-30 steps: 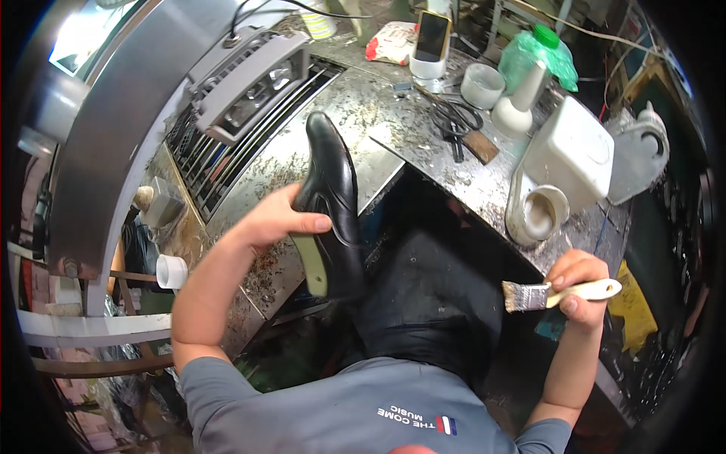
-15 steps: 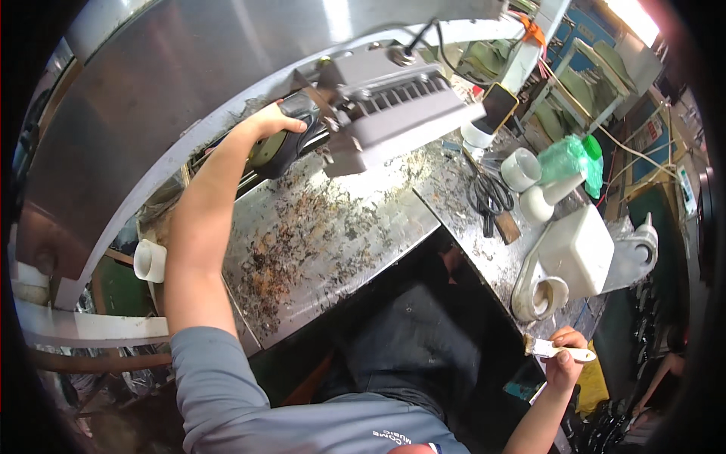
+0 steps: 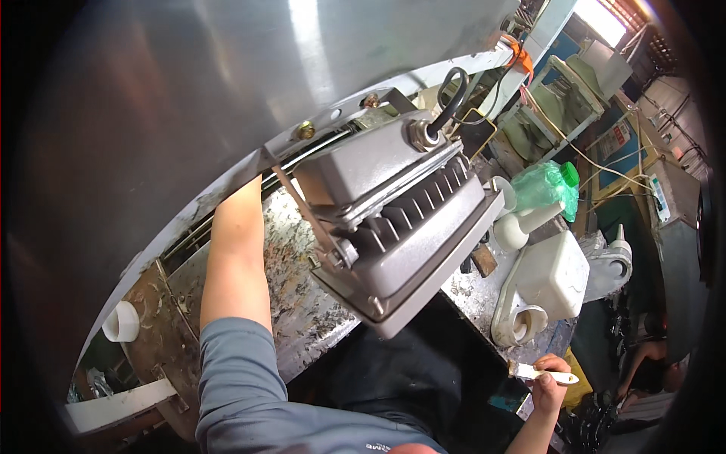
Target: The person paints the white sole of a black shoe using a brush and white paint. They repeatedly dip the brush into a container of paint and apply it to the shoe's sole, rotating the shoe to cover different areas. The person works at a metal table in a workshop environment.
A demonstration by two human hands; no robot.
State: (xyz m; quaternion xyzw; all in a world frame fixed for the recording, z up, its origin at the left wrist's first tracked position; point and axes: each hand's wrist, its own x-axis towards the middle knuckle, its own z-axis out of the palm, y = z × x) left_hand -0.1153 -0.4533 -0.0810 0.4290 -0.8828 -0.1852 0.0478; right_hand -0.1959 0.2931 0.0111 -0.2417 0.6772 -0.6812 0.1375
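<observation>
My left forearm reaches forward over the metal bench, which is covered with brown and black residue. That hand is hidden behind the edge of the big curved sheet-metal hood, so its fingers and anything in them do not show. At the lower right, my right hand is closed around a small flat paintbrush with a pale handle. The brush lies roughly level, bristles to the left, near the front corner of the side bench.
A grey finned floodlight hangs close in front, covering much of the bench. On the right stand a white squeeze bottle, a white spouted container and a green plastic bag. A white cup sits at far left.
My left hand, closed on a black and olive object half a second ago, has gone out of sight behind the hood. The view has shifted, with the lamp and hood larger. My right hand still holds the paintbrush.
</observation>
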